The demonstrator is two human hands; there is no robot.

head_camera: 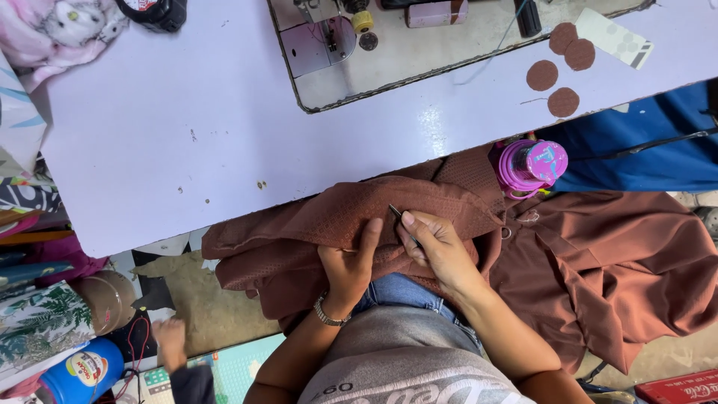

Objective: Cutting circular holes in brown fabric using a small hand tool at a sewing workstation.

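We see left hand [348,265] gripping fold of brown textured fabric [314,224], fingers closed on it, thumb up. Right hand [437,251] beside it, fingers pinched together on small dark metal tool [400,222], tip just above thumb, touching same fabric. Fabric lies on lap, under both hands. Pink round bottle [532,166] beyond right fingers. 4 brown fabric circles [562,102] farther, on pale table [149,135].

cloth [336,224] on lap, table [187,135] beyond, bottle [529,166] right
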